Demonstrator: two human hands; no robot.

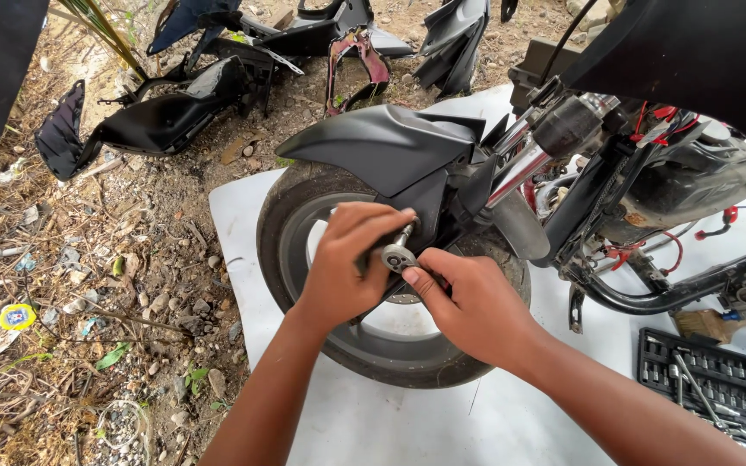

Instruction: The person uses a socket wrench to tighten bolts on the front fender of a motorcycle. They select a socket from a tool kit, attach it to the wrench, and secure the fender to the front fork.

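Left hand (343,267) grips the ratchet (399,253) at the front wheel (373,345) hub; right hand (468,302) pinches its head. Fastener work underway; next needs steady turning.

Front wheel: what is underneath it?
The front wheel stands on a white sheet spread over littered dirt. The left hand and right hand, working a ratchet, cover the hub, so that part is hidden.

We're in bright, even daylight, soft enough that shadows stay faint. The white sheet (243,216) is nearly washed out, and the chrome fork tube (515,173) flashes glare. Dark shapes block both upper corners. We see straight lines bowing at the edges; focus holds sharp throughout.
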